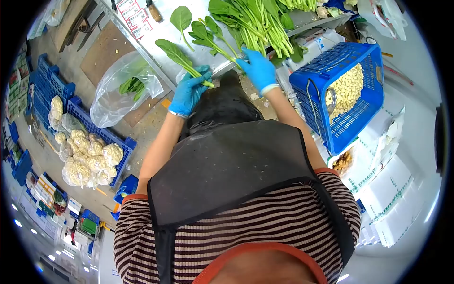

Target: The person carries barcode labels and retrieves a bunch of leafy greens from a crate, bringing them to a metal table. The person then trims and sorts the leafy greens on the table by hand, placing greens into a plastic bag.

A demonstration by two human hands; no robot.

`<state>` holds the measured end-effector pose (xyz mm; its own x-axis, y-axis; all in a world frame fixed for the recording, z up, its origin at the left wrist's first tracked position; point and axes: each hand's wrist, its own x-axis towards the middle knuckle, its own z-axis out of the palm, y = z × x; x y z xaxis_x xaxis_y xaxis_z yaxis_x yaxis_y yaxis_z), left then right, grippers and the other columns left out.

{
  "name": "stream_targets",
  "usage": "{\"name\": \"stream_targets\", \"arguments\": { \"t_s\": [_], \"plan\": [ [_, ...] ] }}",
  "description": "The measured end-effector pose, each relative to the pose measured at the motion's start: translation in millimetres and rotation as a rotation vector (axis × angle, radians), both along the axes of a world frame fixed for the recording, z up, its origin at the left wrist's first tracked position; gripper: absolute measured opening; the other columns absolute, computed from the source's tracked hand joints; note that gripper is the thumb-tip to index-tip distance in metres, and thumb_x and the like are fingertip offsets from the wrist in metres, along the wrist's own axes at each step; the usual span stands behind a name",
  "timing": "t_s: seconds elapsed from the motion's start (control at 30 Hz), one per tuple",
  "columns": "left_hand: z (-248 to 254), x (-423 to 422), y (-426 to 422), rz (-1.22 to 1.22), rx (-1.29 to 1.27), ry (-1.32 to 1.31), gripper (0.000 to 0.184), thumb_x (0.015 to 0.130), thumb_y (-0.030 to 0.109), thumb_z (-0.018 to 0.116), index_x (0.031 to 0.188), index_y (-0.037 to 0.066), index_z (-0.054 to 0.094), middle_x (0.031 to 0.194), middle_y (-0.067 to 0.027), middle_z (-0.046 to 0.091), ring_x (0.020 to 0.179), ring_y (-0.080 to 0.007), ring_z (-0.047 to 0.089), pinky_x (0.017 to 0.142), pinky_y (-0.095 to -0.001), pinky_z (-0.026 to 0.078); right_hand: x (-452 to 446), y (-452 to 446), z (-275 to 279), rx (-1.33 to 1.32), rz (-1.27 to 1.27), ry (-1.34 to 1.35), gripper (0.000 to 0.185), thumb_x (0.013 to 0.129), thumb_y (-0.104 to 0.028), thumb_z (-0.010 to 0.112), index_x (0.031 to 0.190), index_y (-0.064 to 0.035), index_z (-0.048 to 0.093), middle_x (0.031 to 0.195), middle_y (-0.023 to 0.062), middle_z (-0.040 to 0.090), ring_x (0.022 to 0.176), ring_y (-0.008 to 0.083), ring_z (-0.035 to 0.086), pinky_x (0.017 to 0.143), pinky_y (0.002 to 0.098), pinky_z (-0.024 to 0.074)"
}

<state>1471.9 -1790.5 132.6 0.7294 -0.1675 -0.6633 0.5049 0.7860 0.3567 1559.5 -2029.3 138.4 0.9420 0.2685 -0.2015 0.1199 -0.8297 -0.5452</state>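
My left hand [190, 92], in a blue glove, is closed round the stem end of a leafy green stalk [177, 56] at the near edge of the metal table [163, 52]. Its leaf points up and to the left. My right hand [258, 70], also gloved, has its fingertips at the lower end of another leafy stalk [213, 41], beside the big heap of greens [257, 28]. A single loose leaf [181, 20] lies between the stalks and the printed labels [135, 18].
Right of me stands a blue crate [307, 94] with pale pieces [349, 90] and a metal bowl inside. On the left are a clear plastic bag [106, 102] with greens and a blue crate holding bagged pale produce [90, 158]. A wooden-handled tool [153, 12] lies near the labels.
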Motion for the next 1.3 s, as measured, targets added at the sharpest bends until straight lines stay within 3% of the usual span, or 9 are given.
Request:
{"name": "stream_targets", "arguments": {
  "t_s": [0.1, 0.3, 0.47, 0.7, 0.83, 1.03, 1.17, 1.23, 1.3],
  "plan": [
    [-13, 0, -8, 0.082, -0.098, 0.058, 0.029, 0.086, -0.001, 0.056, 0.115, -0.007, 0.058, 0.111, -0.0140, 0.062, 0.090, -0.0189, 0.061, 0.083, -0.0324, 0.052, 3, 32, -20, -0.294, 0.059, -0.054, 0.032, 0.083, -0.034, 0.067, 0.100, -0.0070, 0.064, 0.094, 0.0174, 0.065, 0.080, 0.0334, 0.064, 0.070, 0.0422, 0.0512],
    [-8, 31, -45, -0.013, 0.042, 0.180, 0.019, 0.086, 0.016, 0.067, 0.097, 0.000, 0.065, 0.078, -0.0041, 0.062, 0.065, -0.0098, 0.053, 0.057, -0.0238, 0.043, -2, 24, 0, 0.299, -0.070, 0.406, 0.026, 0.079, -0.029, 0.070, 0.086, -0.0042, 0.064, 0.077, 0.0172, 0.063, 0.070, 0.0277, 0.063, 0.065, 0.0372, 0.0496],
    [3, 49, -66, -0.160, 0.033, 0.159, 0.014, 0.087, 0.019, 0.068, 0.084, 0.008, 0.062, 0.065, 0.0011, 0.054, 0.056, -0.0090, 0.051, 0.053, -0.0234, 0.043, -26, 20, 47, 0.611, -0.267, 0.493, 0.018, 0.084, -0.016, 0.069, 0.087, 0.0007, 0.062, 0.076, 0.0063, 0.064, 0.064, 0.0126, 0.061, 0.059, 0.0266, 0.0485],
    [-6, 49, -68, -0.035, -0.318, 0.119, 0.010, 0.092, 0.016, 0.062, 0.090, 0.009, 0.056, 0.074, 0.0008, 0.051, 0.064, -0.0088, 0.048, 0.057, -0.0243, 0.041, -26, -48, 40, 1.471, -0.930, 0.486, 0.031, 0.094, -0.026, 0.059, 0.116, -0.0041, 0.058, 0.100, 0.0111, 0.063, 0.071, 0.0162, 0.064, 0.065, 0.0282, 0.0520],
    [7, 50, -70, -0.099, -0.215, 0.067, 0.011, 0.093, 0.014, 0.061, 0.096, 0.004, 0.059, 0.078, -0.0004, 0.053, 0.065, -0.0094, 0.049, 0.057, -0.0235, 0.041, -34, -25, 63, 0.968, -0.614, 0.850, 0.037, 0.094, -0.034, 0.058, 0.115, -0.0035, 0.058, 0.092, 0.0091, 0.064, 0.060, 0.0157, 0.059, 0.059, 0.0294, 0.0515],
    [22, 54, -71, -0.155, 0.020, -0.006, 0.018, 0.092, 0.022, 0.063, 0.095, 0.005, 0.061, 0.075, 0.0001, 0.055, 0.065, -0.0098, 0.051, 0.056, -0.0241, 0.041, -39, 11, 35, 0.608, -0.331, 0.514, 0.028, 0.092, -0.031, 0.061, 0.089, -0.0041, 0.066, 0.069, 0.0063, 0.061, 0.055, 0.0134, 0.056, 0.054, 0.0280, 0.0461],
    [14, 51, -65, -0.187, -0.069, 0.051, 0.021, 0.094, 0.027, 0.061, 0.090, 0.007, 0.061, 0.070, 0.0015, 0.053, 0.060, -0.0090, 0.048, 0.055, -0.0237, 0.040, -43, 9, 53, 0.711, 0.003, 0.258, 0.019, 0.089, -0.023, 0.064, 0.090, -0.0033, 0.067, 0.082, 0.0095, 0.063, 0.070, 0.0204, 0.060, 0.065, 0.0327, 0.0474],
    [-25, 42, -50, -0.273, -0.194, 0.044, 0.019, 0.095, 0.026, 0.060, 0.092, 0.007, 0.062, 0.071, 0.0016, 0.053, 0.060, -0.0088, 0.047, 0.055, -0.0234, 0.039, -52, 9, 65, 0.657, 0.172, 0.342, 0.019, 0.088, -0.020, 0.066, 0.094, -0.0026, 0.066, 0.088, 0.0101, 0.063, 0.076, 0.0230, 0.061, 0.072, 0.0332, 0.0481],
    [0, 47, -45, -0.070, -0.241, 0.096, 0.018, 0.092, 0.020, 0.064, 0.103, 0.006, 0.063, 0.081, -0.0007, 0.060, 0.064, -0.0096, 0.053, 0.057, -0.0228, 0.045, -50, -3, 82, 0.602, 0.245, 0.450, 0.018, 0.087, -0.020, 0.066, 0.094, -0.0028, 0.066, 0.091, 0.0106, 0.063, 0.079, 0.0248, 0.061, 0.075, 0.0323, 0.0486]
  ]
}}
